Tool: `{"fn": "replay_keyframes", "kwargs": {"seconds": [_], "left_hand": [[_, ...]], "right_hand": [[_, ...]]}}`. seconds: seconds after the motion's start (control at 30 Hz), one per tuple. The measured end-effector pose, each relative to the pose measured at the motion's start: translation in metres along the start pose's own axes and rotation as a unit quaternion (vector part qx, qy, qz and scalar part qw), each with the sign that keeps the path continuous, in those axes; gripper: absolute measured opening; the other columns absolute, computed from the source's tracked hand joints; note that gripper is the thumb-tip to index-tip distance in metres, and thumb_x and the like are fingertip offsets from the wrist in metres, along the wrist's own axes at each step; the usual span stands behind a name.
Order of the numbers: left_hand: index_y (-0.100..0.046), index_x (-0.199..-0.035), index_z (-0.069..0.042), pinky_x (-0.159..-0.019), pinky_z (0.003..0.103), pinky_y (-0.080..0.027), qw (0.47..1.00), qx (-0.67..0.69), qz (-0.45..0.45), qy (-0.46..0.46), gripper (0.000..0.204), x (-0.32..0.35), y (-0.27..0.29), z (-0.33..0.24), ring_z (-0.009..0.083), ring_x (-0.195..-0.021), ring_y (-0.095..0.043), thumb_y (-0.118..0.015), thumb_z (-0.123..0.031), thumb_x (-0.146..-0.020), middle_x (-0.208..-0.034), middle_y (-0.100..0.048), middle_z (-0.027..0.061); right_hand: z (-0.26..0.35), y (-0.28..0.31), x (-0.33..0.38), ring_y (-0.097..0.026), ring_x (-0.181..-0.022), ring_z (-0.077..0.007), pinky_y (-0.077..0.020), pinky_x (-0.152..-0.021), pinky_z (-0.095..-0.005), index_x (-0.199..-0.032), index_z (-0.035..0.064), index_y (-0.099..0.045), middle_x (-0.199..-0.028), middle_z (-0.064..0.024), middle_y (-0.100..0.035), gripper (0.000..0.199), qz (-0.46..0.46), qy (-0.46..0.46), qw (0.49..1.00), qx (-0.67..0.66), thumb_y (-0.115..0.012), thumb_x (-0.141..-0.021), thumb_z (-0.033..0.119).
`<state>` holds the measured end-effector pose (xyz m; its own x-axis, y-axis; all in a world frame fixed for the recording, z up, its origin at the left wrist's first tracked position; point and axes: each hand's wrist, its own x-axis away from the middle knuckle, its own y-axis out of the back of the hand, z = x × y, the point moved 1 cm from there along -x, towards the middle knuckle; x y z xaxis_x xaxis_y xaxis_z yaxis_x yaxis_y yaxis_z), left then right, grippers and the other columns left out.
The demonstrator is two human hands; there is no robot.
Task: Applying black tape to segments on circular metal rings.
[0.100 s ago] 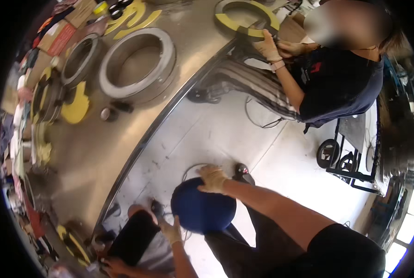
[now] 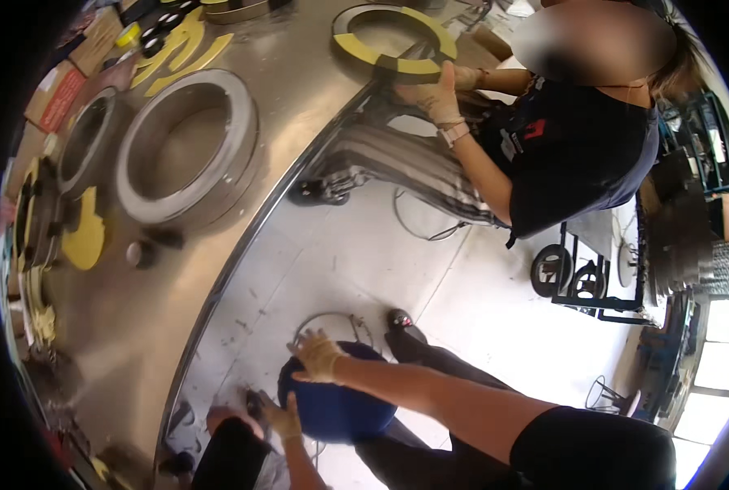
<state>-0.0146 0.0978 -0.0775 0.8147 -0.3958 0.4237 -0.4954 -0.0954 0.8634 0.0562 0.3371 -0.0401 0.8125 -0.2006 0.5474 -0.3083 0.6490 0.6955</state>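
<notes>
Head view: both gloved hands, left hand (image 2: 281, 418) and right hand (image 2: 319, 356), grip blue disc (image 2: 336, 404).

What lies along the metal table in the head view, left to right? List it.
Yellow flat piece → small dark round knob → large metal ring → yellow-and-black ring, touched by a co-worker's gloved hand.

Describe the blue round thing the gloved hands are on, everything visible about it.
The blue round thing is a dark blue, smooth, dome-like object, apparently a ball or cap; its material cannot be told. It sits low, over the pale floor beside the curved edge of the metal table, close to the person's dark-clad legs. The right hand, in a pale glove, rests on its upper edge; the left hand, also gloved, touches its lower left side. Arms hide part of it.
</notes>
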Motion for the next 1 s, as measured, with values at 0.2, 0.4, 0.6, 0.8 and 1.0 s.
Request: {"fn": "replay_keyframes", "kwargs": {"seconds": [0.2,0.4,0.6,0.8,1.0], "left_hand": [[-0.057,-0.137,-0.003,-0.103,0.048,-0.047,0.996,-0.012,-0.051,0.066,0.050,-0.020,-0.053,-0.062,0.0404,-0.120,-0.059,-0.055,-0.039,-0.102,-0.130,-0.062,0.0223],[-0.058,-0.132,0.006,-0.101,0.054,-0.047,0.994,0.029,-0.096,-0.033,0.062,-0.003,-0.047,-0.068,0.0463,-0.113,-0.061,-0.042,-0.048,-0.105,-0.125,-0.063,0.0284],[-0.059,-0.131,0.005,-0.097,0.056,-0.049,0.997,0.006,-0.057,-0.046,0.056,-0.004,-0.069,-0.016,0.0458,-0.110,-0.062,-0.042,-0.042,-0.105,-0.125,-0.064,0.0271],[-0.062,-0.132,-0.005,-0.100,0.052,-0.047,0.976,0.115,0.106,0.154,0.051,-0.037,-0.093,0.016,0.0396,-0.112,-0.062,-0.051,-0.045,-0.103,-0.125,-0.065,0.0216],[-0.062,-0.127,0.000,-0.080,0.046,-0.056,0.973,-0.194,0.083,-0.088,0.041,-0.045,-0.107,-0.037,0.0349,-0.091,-0.069,-0.048,-0.031,-0.104,-0.103,-0.070,0.0200]], "right_hand": [[-0.028,-0.051,-0.008,-0.054,-0.119,-0.0301,-0.0417,-0.100,-0.0437,-0.135,0.0077,-0.055,-0.128,-0.0131,-0.058,0.058,-0.066,0.047,0.997,-0.002,-0.056,-0.096,0.050],[-0.036,-0.063,0.000,-0.056,-0.111,-0.0294,-0.0436,-0.097,-0.0412,-0.130,0.0068,-0.056,-0.118,-0.0131,-0.059,0.055,-0.080,0.082,0.991,-0.065,-0.063,-0.089,0.044],[-0.023,-0.069,0.010,-0.058,-0.107,-0.0315,-0.0456,-0.096,-0.0434,-0.126,0.0050,-0.057,-0.114,-0.0150,-0.060,0.054,-0.145,0.096,0.983,-0.050,-0.070,-0.083,0.036],[-0.025,-0.088,-0.001,-0.059,-0.106,-0.0330,-0.0472,-0.095,-0.0447,-0.127,0.0048,-0.057,-0.114,-0.0170,-0.060,0.056,-0.161,0.096,0.981,-0.039,-0.071,-0.081,0.033],[-0.054,-0.052,0.006,-0.062,-0.105,-0.0347,-0.0496,-0.094,-0.0468,-0.114,0.0046,-0.063,-0.115,-0.0191,-0.065,0.043,-0.116,0.006,0.993,-0.025,-0.070,-0.083,0.034]]}}
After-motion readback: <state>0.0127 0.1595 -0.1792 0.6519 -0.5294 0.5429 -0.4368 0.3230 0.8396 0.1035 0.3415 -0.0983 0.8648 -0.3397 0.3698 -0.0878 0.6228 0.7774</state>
